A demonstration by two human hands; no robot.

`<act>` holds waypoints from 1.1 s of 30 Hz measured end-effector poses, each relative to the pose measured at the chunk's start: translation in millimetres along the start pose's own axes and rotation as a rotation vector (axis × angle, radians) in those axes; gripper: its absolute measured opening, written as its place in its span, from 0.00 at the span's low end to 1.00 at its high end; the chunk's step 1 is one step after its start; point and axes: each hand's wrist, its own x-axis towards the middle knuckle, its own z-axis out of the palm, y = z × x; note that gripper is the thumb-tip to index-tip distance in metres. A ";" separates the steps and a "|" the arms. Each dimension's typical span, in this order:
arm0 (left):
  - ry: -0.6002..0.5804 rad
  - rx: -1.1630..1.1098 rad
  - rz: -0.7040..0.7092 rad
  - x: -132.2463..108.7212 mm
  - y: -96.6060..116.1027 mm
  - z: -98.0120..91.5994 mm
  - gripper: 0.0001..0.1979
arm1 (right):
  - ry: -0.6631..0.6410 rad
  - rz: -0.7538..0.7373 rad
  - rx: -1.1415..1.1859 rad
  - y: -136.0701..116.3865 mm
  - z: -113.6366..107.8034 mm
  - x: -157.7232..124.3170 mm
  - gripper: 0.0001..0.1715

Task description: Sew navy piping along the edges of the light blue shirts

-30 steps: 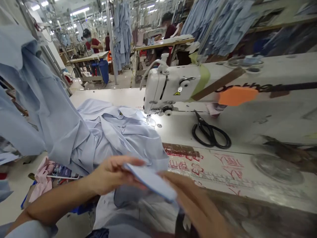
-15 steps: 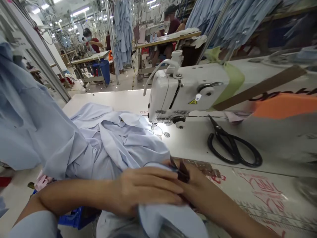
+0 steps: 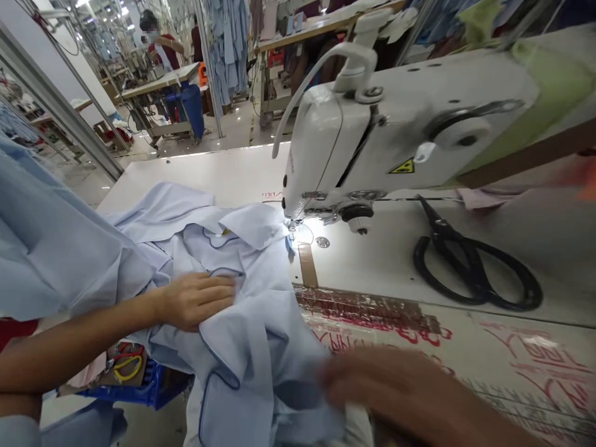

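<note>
A light blue garment with dark blue piping (image 3: pixel 274 335) is spread over the sewing table and hangs off its front edge. My left hand (image 3: pixel 200 301) lies on the cloth left of the needle, fingers extended and close together, with no fold visibly pinched. Low and right of the garment is my right hand (image 3: pixel 372 379), its fingers smeared by motion; whether it holds anything I cannot tell. The garment's collar-like flap (image 3: pixel 256 225) reaches the needle area of a white sewing machine (image 3: pixel 335 136), under its lit lamp.
Black scissors (image 3: pixel 475 267) lie on the machine bed at right. A blue plastic basket (image 3: pixel 153 385) with yellow-handled scissors (image 3: pixel 128 367) stands below the table at left. More blue cloth (image 3: pixel 51 230) hangs at far left. A person (image 3: pixel 161 46) works at another table behind.
My hands have parted: the left moved left onto the garment, the right moved down and right. The dark thread snips seen in my right hand no longer show. The view has moved closer to the machine.
</note>
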 end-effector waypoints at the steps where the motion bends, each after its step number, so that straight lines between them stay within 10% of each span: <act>1: 0.075 -0.026 -0.050 7.3 0.5 -1.9 0.13 | 0.093 -0.006 -0.119 12.5 -3.0 4.0 0.16; 4: 0.281 -0.091 -0.155 41.0 -12.4 3.5 0.12 | 0.145 -0.110 -0.391 40.1 -3.1 13.3 0.21; 8: 0.104 0.011 0.110 68.4 -35.4 30.6 0.14 | -0.046 -0.175 -0.397 46.1 -5.6 2.4 0.17; 11: 0.013 0.064 0.083 65.8 -36.6 48.2 0.11 | 0.125 -0.057 -0.457 55.2 -11.0 -5.7 0.22; 14: 0.064 -0.007 -0.103 59.5 -29.7 53.8 0.10 | 0.281 0.100 -0.605 77.9 -8.5 7.0 0.21; 21: 0.368 -0.433 -0.732 61.1 -30.7 41.3 0.14 | 0.200 0.118 -0.794 109.8 4.8 40.9 0.20; 27: 0.341 -0.346 -0.441 65.9 -36.1 45.7 0.12 | 0.074 0.039 -0.788 115.7 -2.1 28.2 0.23; 33: 0.057 -0.139 -0.162 64.3 -20.5 47.5 0.14 | 0.059 0.032 -0.752 122.6 -1.3 7.4 0.31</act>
